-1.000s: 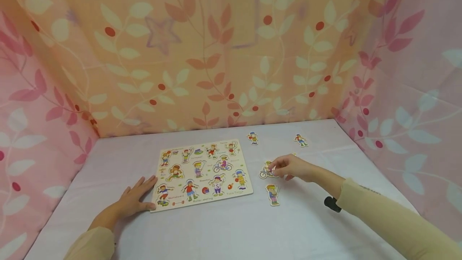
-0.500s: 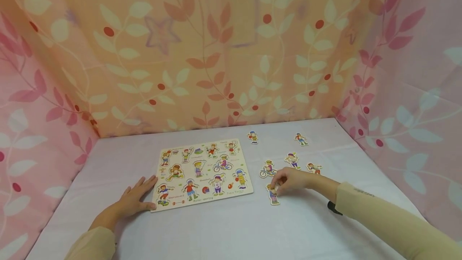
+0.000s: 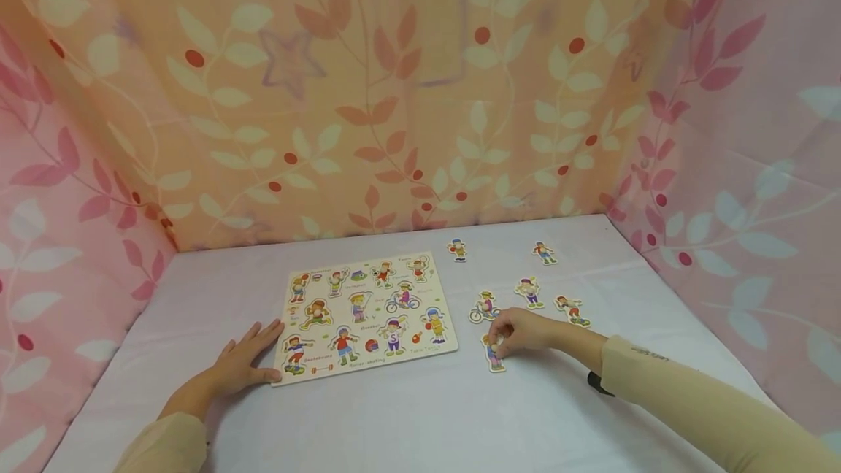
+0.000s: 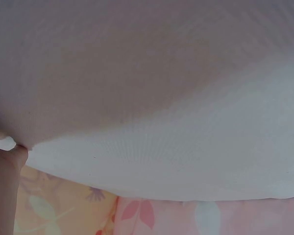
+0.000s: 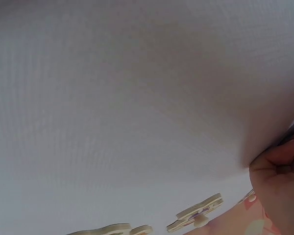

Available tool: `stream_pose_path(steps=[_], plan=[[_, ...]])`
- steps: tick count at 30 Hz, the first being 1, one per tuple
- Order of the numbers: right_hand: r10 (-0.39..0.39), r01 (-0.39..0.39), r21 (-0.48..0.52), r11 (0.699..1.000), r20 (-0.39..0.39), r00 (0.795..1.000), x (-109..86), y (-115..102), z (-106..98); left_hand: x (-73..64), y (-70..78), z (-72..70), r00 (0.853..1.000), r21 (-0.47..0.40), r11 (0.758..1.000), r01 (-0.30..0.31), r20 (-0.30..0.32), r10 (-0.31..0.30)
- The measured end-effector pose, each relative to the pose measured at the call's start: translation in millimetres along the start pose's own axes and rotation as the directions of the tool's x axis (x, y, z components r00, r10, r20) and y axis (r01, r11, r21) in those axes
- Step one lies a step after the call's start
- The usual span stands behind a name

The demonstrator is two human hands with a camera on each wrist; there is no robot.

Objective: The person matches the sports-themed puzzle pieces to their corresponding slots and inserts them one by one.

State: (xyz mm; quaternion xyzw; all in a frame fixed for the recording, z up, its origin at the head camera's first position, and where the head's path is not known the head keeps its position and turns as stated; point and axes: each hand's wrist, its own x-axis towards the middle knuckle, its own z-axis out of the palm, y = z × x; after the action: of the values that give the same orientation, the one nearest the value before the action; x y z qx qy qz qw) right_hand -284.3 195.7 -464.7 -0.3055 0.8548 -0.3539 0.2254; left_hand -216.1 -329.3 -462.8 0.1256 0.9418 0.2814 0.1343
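Note:
My left hand [image 3: 239,363] lies on the white cloth with fingers spread, its fingertips and thumb touching the left edge of a wooden puzzle board [image 3: 338,312] printed with sports figures. At the board's right, my right hand [image 3: 525,331] pinches a golfer puzzle piece [image 3: 494,360] near its top; the fingers hide part of it. That piece appears flat on the cloth. Just behind it lies a cyclist puzzle piece [image 3: 484,307]. In the right wrist view, thumb and finger of the right hand [image 5: 279,188] meet low over the cloth.
Further right lie a baseball piece [image 3: 528,293] and a skateboarder piece [image 3: 571,310]. Towards the back are a table tennis piece [image 3: 457,250] and a roller-skater piece [image 3: 544,252]. Patterned curtains [image 3: 407,130] enclose the table. A knob [image 5: 201,221] stands on one piece.
My right hand has moved from the cyclist piece towards me to the golfer piece and pinches it. The left hand and the board have stayed in place.

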Motion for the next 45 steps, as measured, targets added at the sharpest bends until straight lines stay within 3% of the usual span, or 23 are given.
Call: stream_pose_path(steps=[9, 14, 22, 31, 40, 45], plan=[[0.108, -0.104, 0.092, 0.990, -0.044, 0.993, 3.1, -9.0, -2.7, -2.2, -1.2, 1.7, 0.999, 0.005, 1.000, -0.024, -0.027, 0.024], [0.182, -0.171, 0.148, 0.974, -0.061, 0.981, 4.1, -12.7, -4.0, -2.1, 0.0, 2.2, 1.000, -0.003, 1.000, -0.005, -0.014, 0.005], [0.185, -0.165, 0.164, 0.973, -0.114, 0.976, 13.2, -26.8, -5.3, -1.7, 1.2, 1.1, 1.000, -0.002, 1.000, 0.028, -0.006, -0.028], [0.255, -0.230, 0.157, 0.960, -0.162, 0.953, 31.6, -40.1, -4.9, -2.2, 1.3, 2.2, 1.000, -0.009, 1.000, 0.013, -0.012, -0.013], [0.273, -0.240, 0.204, 0.949, -0.154, 0.950, 49.1, -53.0, 3.7, -1.7, 2.3, 2.7, 1.000, -0.004, 1.000, 0.004, -0.016, -0.004], [0.308, -0.264, 0.236, 0.935, -0.177, 0.935, 61.0, -61.6, 8.9, -2.1, 1.7, 2.3, 1.000, 0.000, 1.000, -0.002, -0.024, 0.002]])
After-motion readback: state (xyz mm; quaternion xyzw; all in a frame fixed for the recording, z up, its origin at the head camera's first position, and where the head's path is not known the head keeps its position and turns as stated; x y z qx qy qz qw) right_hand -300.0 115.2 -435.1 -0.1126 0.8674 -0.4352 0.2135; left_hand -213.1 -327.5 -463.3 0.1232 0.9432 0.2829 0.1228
